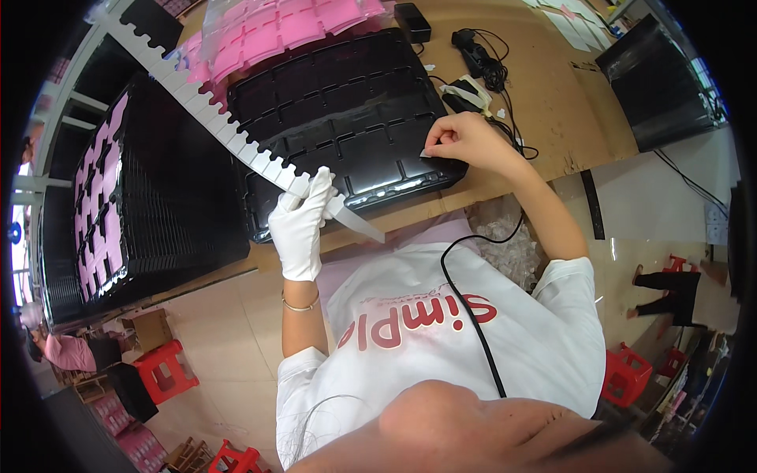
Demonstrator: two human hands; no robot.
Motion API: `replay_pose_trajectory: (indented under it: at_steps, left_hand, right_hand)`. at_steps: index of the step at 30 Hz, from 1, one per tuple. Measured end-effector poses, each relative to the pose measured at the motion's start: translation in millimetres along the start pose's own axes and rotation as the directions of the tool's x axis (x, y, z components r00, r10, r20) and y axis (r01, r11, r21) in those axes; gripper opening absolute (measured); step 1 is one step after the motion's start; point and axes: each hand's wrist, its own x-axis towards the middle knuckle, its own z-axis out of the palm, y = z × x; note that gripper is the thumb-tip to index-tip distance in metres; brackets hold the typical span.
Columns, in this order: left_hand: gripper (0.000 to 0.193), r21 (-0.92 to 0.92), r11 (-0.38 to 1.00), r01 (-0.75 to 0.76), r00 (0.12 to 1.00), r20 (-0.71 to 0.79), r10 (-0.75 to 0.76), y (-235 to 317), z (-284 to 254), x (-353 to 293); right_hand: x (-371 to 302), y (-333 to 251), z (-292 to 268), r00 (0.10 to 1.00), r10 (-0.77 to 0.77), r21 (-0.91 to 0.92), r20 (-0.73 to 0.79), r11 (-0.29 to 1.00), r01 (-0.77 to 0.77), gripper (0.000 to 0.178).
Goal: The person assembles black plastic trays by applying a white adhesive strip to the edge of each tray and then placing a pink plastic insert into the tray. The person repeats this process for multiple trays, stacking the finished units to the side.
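Note:
My left hand (298, 236), in a white glove, is closed around a long, notched, whitish strip (211, 118). From the glove the strip slants up to the far left, and a short tail of it sticks out toward my shirt. Below it lies a shiny black plastic tray (339, 118) with rows of moulded slots. Bare, my right hand (471, 143) hovers over the tray's near right corner, thumb and fingertips pinched on a small pale piece (425, 154). What exactly that piece is cannot be made out.
A tall stack of black trays (177, 205) with pink pieces stands at the left. Bagged pink sheets (276, 31) lie behind the tray. Black cables (495, 72) and a black box (412, 22) sit on the brown tabletop (552, 102). A clear bag (509, 252) hangs below the edge.

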Motion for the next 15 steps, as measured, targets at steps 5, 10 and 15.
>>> replay_pose_trajectory:
  at_steps: [5,10,15]
  left_hand:
    - [0.030,0.034,0.999,-0.008,1.000,0.013,0.008,-5,1,0]
    - [0.029,0.060,0.998,-0.005,0.999,0.038,0.003,-8,-1,2]
    - [0.025,0.059,0.997,-0.039,0.999,0.013,0.038,-14,1,4]
  right_hand:
    - [9,12,8,0.994,-0.082,-0.226,-0.068,0.972,0.065,0.015]
    - [11,21,18,0.969,-0.199,-0.293,-0.148,0.944,0.150,0.013]
    - [-19,0,16,0.972,-0.233,-0.018,0.011,0.972,0.233,0.007]
